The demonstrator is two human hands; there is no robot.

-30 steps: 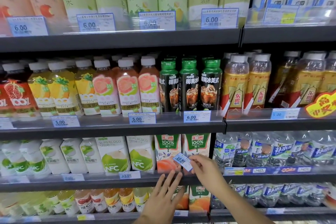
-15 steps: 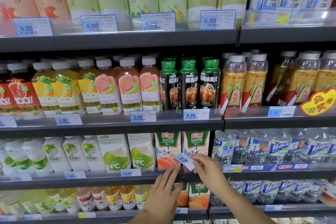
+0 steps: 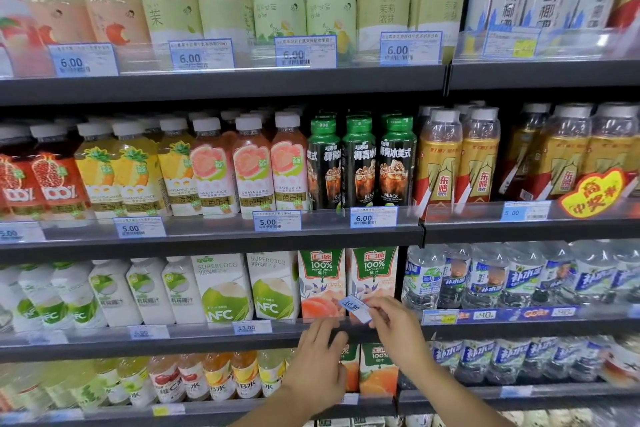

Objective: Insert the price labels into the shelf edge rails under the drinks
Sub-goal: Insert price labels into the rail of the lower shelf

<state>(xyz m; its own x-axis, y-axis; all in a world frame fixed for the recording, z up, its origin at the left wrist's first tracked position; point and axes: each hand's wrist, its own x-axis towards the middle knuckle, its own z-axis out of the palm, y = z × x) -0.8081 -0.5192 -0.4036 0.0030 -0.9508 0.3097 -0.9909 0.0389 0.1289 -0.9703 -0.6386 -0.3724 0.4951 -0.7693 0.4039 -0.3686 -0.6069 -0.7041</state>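
My right hand (image 3: 398, 333) pinches a small price label (image 3: 354, 307) between thumb and fingertips, gripping it at its right end. The label is white with a blue edge, tilted so its left end sits higher, and reads 10.90. It hangs in front of the two peach juice cartons (image 3: 348, 282), just above the clear rail (image 3: 194, 331) on the front edge of that shelf, not yet inside it as far as I can see.

My left hand (image 3: 317, 362) is lower and just to the left, held loosely, holding nothing. Its fingertips (image 3: 327, 326) reach up to the rail's edge right below the label; whether they press on the plastic I cannot tell.

Along the same rail to the left sits a tag reading 13.00 (image 3: 252, 327) under the coconut water cartons (image 3: 247, 288), and further left another tag (image 3: 149, 332), blurred. To the right of the peach cartons stand water bottles (image 3: 512, 279) with a blue strip (image 3: 498, 315) along their shelf edge.

One shelf up are pineapple and guava juice bottles (image 3: 249, 168), three black coffee bottles with green caps (image 3: 362, 163), and gold-labelled bottles (image 3: 457, 163). Tags there read 5.00 (image 3: 276, 220) and 6.00 (image 3: 373, 217).

The top shelf holds pale green and peach bottles (image 3: 277, 0) with four 6.00 tags (image 3: 201, 55) in a row. Below my hands, orange juice cartons (image 3: 375, 369) and small bottles (image 3: 214, 376) fill the lowest shelf in view.
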